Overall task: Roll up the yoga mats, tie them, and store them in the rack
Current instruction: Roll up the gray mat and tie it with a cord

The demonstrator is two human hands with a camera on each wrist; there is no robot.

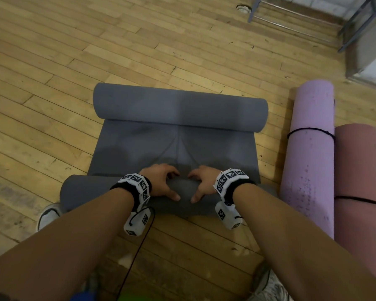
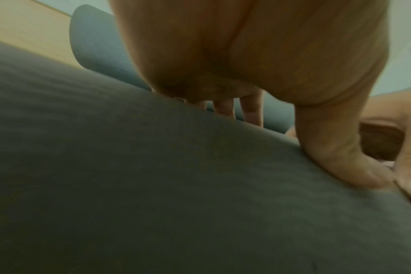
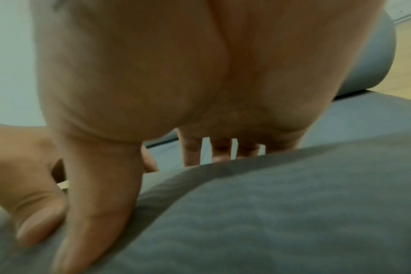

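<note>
A grey yoga mat (image 1: 172, 144) lies on the wooden floor, curled into a roll at both ends. The far roll (image 1: 178, 107) lies untouched. My two hands hold the middle of the near roll (image 1: 85, 190) side by side. My left hand (image 1: 163, 183) curls its fingers over the roll's far side, thumb pressed on the near side. My right hand (image 1: 197, 186) grips the same way. In the left wrist view my left hand (image 2: 317, 139) presses its thumb into the roll (image 2: 153, 185). In the right wrist view my right hand (image 3: 110, 176) does likewise on the roll (image 3: 270, 213).
At the right lie rolled mats tied with dark cord: a lilac one (image 1: 308, 148) and a reddish-brown one (image 1: 358, 181), with a third at the frame edge. A metal rack frame (image 1: 291, 16) stands at the back right. My shoes (image 1: 49, 216) flank the near roll.
</note>
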